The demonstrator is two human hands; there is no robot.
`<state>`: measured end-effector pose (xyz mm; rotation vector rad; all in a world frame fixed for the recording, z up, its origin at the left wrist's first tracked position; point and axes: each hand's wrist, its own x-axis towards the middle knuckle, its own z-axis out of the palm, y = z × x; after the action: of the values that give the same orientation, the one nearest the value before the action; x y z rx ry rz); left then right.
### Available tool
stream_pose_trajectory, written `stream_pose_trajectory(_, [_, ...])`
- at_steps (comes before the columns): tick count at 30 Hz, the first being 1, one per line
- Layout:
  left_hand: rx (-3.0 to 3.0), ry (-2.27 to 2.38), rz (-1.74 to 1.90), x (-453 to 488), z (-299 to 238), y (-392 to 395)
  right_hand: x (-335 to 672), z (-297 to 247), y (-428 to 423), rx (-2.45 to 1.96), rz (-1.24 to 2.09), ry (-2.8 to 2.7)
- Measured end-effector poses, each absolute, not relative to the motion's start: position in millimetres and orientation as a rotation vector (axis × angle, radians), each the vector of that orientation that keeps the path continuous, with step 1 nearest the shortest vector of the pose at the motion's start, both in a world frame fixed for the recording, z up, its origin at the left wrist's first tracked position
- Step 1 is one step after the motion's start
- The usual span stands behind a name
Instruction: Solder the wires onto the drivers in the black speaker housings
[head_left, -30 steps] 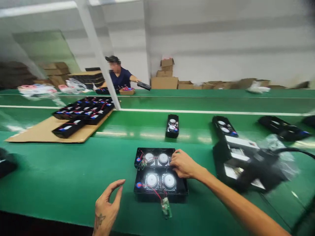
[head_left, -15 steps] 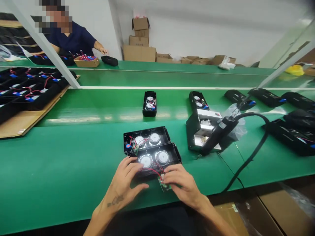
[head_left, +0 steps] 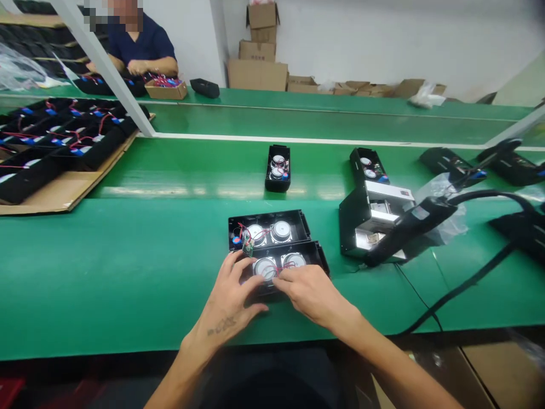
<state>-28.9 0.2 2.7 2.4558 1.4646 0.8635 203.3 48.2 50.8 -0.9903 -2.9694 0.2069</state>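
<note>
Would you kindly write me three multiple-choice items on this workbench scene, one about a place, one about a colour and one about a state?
1. Where is the speaker housing that both hands touch?
A. nearest the bench's front edge
B. on the cardboard sheet
C. on the far belt

2. What colour is the bench surface?
A. grey
B. green
C. blue

3. How is the housing just behind it?
A. open, two round drivers showing
B. closed with a cover
C. wrapped in plastic

Answers: 1 A, the left hand and right hand rest on the near housing. 2 B, the bench is green. 3 A, the rear housing shows drivers and red wires.
</note>
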Motion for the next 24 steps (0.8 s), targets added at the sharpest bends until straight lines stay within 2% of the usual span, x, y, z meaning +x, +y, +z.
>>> stream_pose_trajectory(8, [2.582, 1.478, 0.8, -17, -7, 7, 206, 57, 55, -0.907, 0.556, -3.046])
stream_pose_trajectory(11, [2.572, 1.487, 0.816, -16, -5, 7, 206, 55, 51, -0.901, 0.544, -3.007])
stream_pose_trajectory(17, [2.528, 1.51, 0.864, -10, 2, 2, 209, 31, 37, -0.822, 0.302, -2.912])
stream_pose_trajectory(24, [2.317, 1.569, 0.788, -3, 9, -14, 214, 40, 30, -0.863, 0.568, -2.873])
